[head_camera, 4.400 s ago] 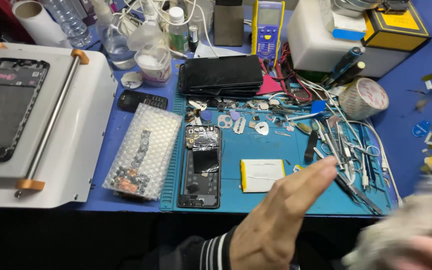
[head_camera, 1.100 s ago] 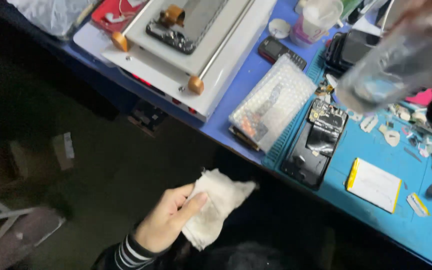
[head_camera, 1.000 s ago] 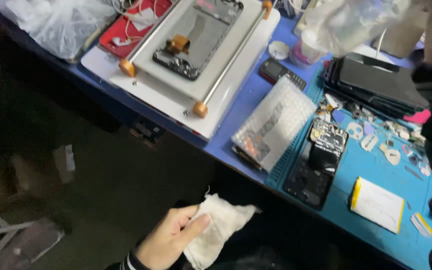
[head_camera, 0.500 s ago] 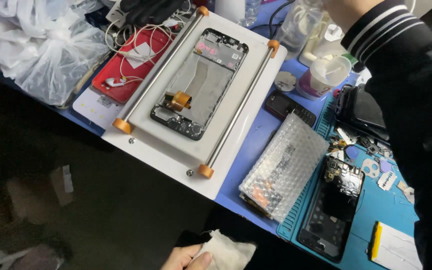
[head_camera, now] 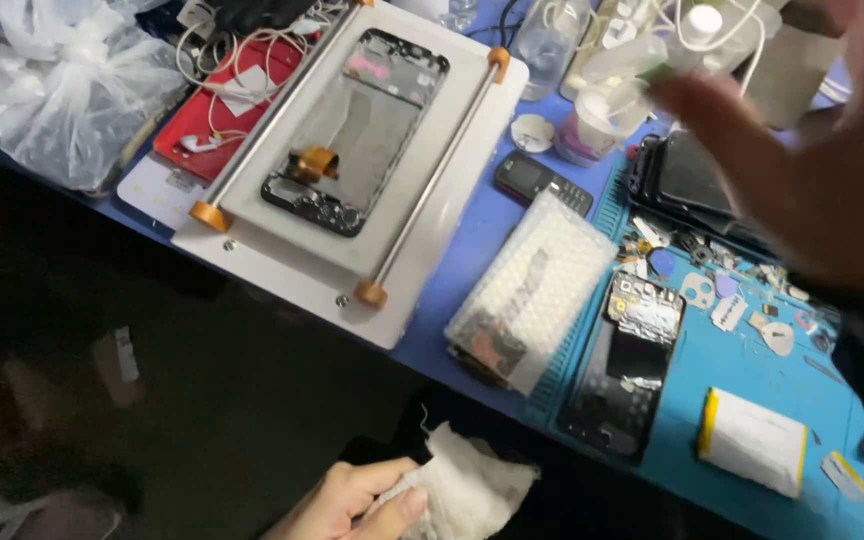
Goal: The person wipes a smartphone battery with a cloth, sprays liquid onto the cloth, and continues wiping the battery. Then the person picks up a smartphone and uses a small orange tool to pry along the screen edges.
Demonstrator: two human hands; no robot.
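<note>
**Cloth low, hand high over the cluttered table**

Standing beside the blue table (head_camera: 472, 275), I see the left hand (head_camera: 347, 500) down below its near edge, fingers (head_camera: 397, 505) clenched on a crumpled white cloth (head_camera: 467, 485). The cloth bunches out to the right of the thumb, off the table and just short of its edge.

The right hand (head_camera: 802, 180) hangs blurred above the far right of the table, close to a clear plastic bottle (head_camera: 642, 70); whether its fingers grasp anything I cannot tell.

The opened phone (head_camera: 627, 365) lies on the teal mat (head_camera: 752, 400), up and to the right of the cloth, its long axis running away from the table's near edge, tilted slightly right. The cloth hand is the nearer one to it. A bubble-wrap pouch (head_camera: 532, 290) sits just left of the phone, and a white clamping plate (head_camera: 352, 170) holds a phone frame (head_camera: 357, 130) farther left.
</note>
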